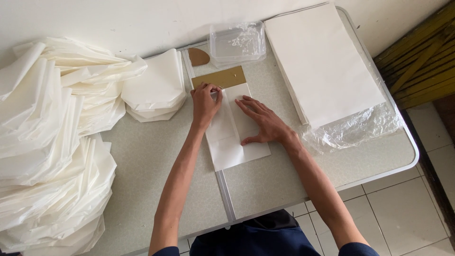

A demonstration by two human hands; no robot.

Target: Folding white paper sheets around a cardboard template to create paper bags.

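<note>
Pressing flat, the right hand (265,124) lies open on the folded white paper sheet (234,132) at the middle of the worktop (265,182), gripping nothing. Beyond it, the left hand (204,102) has its fingers (212,90) pinched on the sheet's top edge, against a brown card template (219,77). A crisp fold probably needs the palm kept firm and edges aligned. Farther back sits a clear plastic box (237,42).

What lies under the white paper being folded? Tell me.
A brown cardboard sheet pokes out past the white paper's top edge, on the table. How far the cardboard reaches beneath is covered.
</note>
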